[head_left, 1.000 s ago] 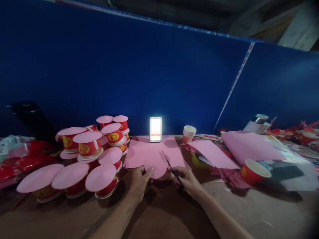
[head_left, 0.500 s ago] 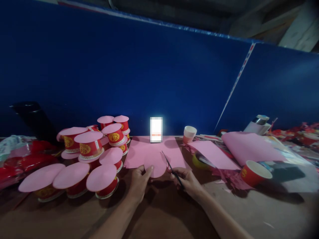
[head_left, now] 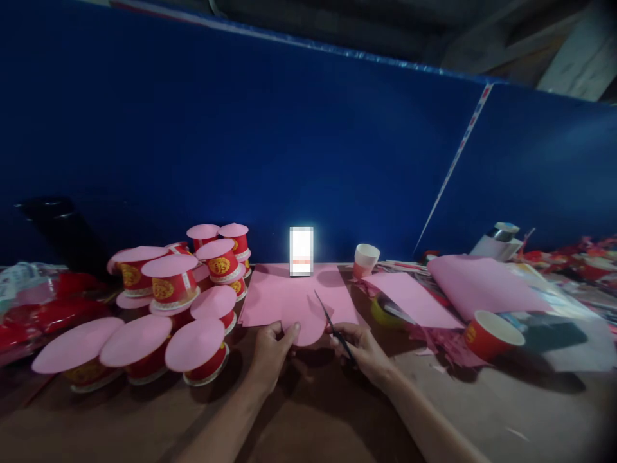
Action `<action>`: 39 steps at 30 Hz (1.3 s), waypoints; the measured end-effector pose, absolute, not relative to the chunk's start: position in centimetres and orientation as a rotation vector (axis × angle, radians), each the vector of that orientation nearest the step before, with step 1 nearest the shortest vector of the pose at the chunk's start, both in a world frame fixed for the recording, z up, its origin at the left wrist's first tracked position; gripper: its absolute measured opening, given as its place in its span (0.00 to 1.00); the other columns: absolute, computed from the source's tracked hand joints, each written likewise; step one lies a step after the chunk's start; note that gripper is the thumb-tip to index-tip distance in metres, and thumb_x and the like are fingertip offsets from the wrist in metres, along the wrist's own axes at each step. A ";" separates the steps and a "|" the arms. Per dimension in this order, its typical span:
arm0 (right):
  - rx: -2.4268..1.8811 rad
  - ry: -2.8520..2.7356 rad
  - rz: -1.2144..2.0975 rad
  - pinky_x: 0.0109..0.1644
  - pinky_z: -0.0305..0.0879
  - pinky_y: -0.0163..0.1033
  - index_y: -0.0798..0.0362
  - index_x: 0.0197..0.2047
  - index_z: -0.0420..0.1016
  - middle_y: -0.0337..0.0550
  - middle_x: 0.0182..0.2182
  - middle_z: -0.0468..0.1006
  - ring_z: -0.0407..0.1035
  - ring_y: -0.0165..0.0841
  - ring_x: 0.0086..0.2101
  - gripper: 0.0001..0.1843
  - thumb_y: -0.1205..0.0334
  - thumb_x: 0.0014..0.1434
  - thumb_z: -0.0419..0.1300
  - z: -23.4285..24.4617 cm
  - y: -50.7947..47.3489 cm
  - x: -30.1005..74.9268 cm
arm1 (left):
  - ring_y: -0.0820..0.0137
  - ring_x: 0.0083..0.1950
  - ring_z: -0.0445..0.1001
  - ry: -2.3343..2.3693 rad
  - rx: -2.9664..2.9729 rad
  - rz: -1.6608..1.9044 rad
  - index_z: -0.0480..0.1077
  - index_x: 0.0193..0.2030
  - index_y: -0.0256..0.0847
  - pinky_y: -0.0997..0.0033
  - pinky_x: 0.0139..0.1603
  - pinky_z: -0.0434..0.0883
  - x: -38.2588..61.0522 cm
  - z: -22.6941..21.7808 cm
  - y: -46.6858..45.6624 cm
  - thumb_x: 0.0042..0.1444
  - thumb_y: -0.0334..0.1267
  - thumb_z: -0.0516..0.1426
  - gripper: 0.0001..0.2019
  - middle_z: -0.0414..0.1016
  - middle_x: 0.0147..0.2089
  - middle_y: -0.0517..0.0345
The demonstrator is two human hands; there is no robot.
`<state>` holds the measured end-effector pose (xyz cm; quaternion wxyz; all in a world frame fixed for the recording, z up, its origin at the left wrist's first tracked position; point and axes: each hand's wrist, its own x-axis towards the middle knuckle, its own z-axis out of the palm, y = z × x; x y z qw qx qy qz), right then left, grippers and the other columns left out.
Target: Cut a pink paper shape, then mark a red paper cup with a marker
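My left hand (head_left: 276, 347) pinches a rounded piece of pink paper (head_left: 310, 333) between thumb and fingers. A pair of dark scissors (head_left: 341, 337) is in my right hand (head_left: 361, 350), its blades pointing up and left along the right edge of that piece. Whether the blades touch the paper I cannot tell. Behind both hands lie flat pink sheets (head_left: 270, 292). To the left stand several red paper cups (head_left: 205, 370) with gold emblems, topped by pink paper discs (head_left: 195, 344), some of them stacked.
A lit phone (head_left: 301, 252) stands against the blue partition (head_left: 289, 141). On the right are a white cup (head_left: 367, 258), a red cup (head_left: 494, 334), loose pink sheets (head_left: 482, 283) and paper scraps (head_left: 450, 347). Far left are a black bottle (head_left: 62, 235) and red plastic bags (head_left: 62, 308).
The view has shifted very slightly. Both hands keep nearly the same place, and the pink piece still sits in my left hand beside the scissors.
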<state>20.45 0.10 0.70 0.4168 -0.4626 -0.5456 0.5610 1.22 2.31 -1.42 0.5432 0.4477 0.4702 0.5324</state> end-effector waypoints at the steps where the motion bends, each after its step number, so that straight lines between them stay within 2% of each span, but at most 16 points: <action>1: -1.157 -1.374 1.410 0.18 0.50 0.26 0.57 0.41 0.72 0.34 0.19 0.66 0.60 0.23 0.19 0.21 0.52 0.48 0.64 0.7 0.1 20.5 | 0.78 0.21 0.60 1.114 1.062 1.266 0.68 0.24 0.34 0.78 0.20 0.60 1.2 -1.4 2.3 0.44 0.46 0.60 0.15 0.65 0.20 0.63; 20: -1.136 -1.377 1.373 0.18 0.50 0.27 0.58 0.40 0.73 0.32 0.17 0.64 0.57 0.22 0.17 0.21 0.51 0.48 0.64 0.5 0.3 20.5 | 0.78 0.19 0.58 1.097 1.021 1.276 0.67 0.22 0.35 0.78 0.20 0.59 1.3 -1.0 2.1 0.43 0.47 0.61 0.15 0.62 0.17 0.66; 39: -1.166 -1.400 1.359 0.18 0.52 0.27 0.58 0.40 0.74 0.32 0.17 0.63 0.57 0.22 0.17 0.22 0.50 0.47 0.64 0.6 0.2 20.4 | 0.76 0.21 0.61 1.052 0.983 1.327 0.68 0.24 0.36 0.77 0.22 0.60 1.2 -1.3 2.3 0.43 0.46 0.61 0.14 0.65 0.19 0.64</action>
